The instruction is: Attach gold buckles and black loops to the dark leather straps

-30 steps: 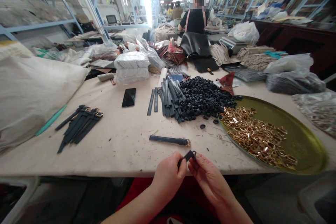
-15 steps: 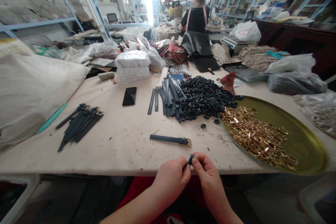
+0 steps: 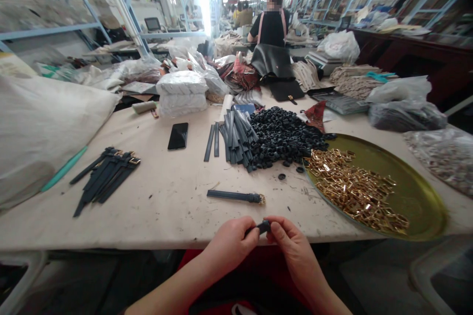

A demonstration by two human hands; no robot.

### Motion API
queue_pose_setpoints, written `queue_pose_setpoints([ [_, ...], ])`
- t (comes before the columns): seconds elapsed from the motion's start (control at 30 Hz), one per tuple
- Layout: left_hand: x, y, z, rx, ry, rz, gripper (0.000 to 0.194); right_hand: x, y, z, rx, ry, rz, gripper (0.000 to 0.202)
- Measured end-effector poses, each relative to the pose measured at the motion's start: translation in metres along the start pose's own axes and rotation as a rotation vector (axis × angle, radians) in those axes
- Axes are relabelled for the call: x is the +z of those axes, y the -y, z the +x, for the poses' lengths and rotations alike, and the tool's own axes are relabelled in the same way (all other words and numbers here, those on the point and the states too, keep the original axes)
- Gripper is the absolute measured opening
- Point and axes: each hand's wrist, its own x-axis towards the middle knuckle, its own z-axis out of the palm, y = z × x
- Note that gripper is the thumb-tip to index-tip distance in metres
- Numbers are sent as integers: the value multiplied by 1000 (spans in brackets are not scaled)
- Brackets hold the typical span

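Note:
At the table's front edge, my left hand (image 3: 232, 242) is closed around a short dark strap (image 3: 262, 228), most of which its fingers hide. My right hand (image 3: 291, 245) pinches the strap's protruding end between thumb and fingers. Whether a loop or buckle sits on that end cannot be made out. Just beyond my hands lies a dark strap with a gold buckle (image 3: 233, 196). Farther back are a stack of plain dark straps (image 3: 236, 135) and a heap of small black loops (image 3: 286, 135). Gold buckles (image 3: 354, 192) fill part of a round tray (image 3: 424, 206) on the right.
Several buckled straps (image 3: 105, 174) lie fanned out at the left, near a black phone (image 3: 178, 136). A large white sack (image 3: 48, 128) covers the left edge. Plastic-wrapped bundles (image 3: 182, 93) and a black bag (image 3: 275, 69) line the back. Another person (image 3: 271, 27) stands beyond.
More of the strap shows between my hands, and it lies flatter. My left hand has moved slightly left. The whole view has shifted a little.

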Motion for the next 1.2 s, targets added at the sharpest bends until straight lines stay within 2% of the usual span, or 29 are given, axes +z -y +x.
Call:
queue_pose_setpoints([
  [0.1,1,1,0,21,-8,-24,28,4,-1,0,34,71,79,22],
  [0.17,1,1,-3,16,37,-110,29,4,-2,1,55,108,131,21],
  [0.27,-1,4,-8,-20,179,-312,23,0,1,3,70,92,159,22],
  [0.37,-2,7,-11,-53,245,-405,38,-2,6,4,55,41,195,22],
  [0.53,3,10,-5,20,25,-365,46,15,5,1,34,171,314,25],
  [0.6,6,10,-2,23,-5,-344,47,17,4,0,21,194,282,24],
  [0.67,8,11,-1,-7,43,-348,52,13,7,0,-2,173,234,24],
  [0.8,9,12,-5,-74,239,-476,62,5,16,-1,-86,85,165,23],
  [0.93,7,9,-11,-86,242,-572,62,14,12,-5,-96,191,135,21],
  [1.0,3,8,-13,-74,245,-591,61,12,12,-3,-113,230,19,22],
  [1.07,-1,7,-14,-68,250,-600,58,-6,22,6,-209,153,-283,24],
  [1.1,-3,7,-13,-64,242,-599,56,-20,30,14,-285,66,-489,28],
  [1.17,-4,5,-11,-60,188,-585,52,-54,52,34,-455,-252,-1017,22],
  [1.2,-3,4,-9,-49,155,-573,49,-72,63,45,-470,-339,-1096,17],
])
